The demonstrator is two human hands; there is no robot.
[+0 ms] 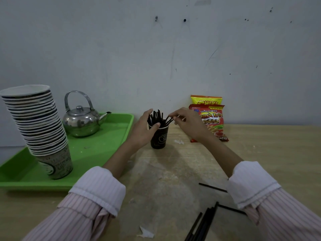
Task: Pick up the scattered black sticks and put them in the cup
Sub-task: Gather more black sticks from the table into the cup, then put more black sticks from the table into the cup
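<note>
Right now both hands meet at the dark paper cup (159, 136) standing a little above the middle of the frame on the pale wooden table (260, 145). The left hand (144, 129) wraps the cup's left side, thumb lying across the rim, steadying it. The right hand (185, 122) pinches the upper end of a thin black stick (169, 120) between fingertips; that stick leans out over the cup's right rim, its lower end already inside among the upright black sticks (157, 115) bunched there.

The rest of the work lies in the lower right of the frame: a loose bundle of black sticks (203, 223) runs diagonally from the bottom edge up toward the right sleeve (251, 185), and a single black stick (212, 187) lies nearly level just above it, its right end passing under that sleeve. All of these sit well nearer the right forearm than the left, so the right hand looks the natural one to draw back toward the lower right and fetch them, closing across their long axis.

A green plastic tray (104, 145) at the left carries a steel kettle (83, 120) and a tall stack of paper cups (40, 126); red and yellow snack bags (212, 117) lean on the wall behind the right hand.
</note>
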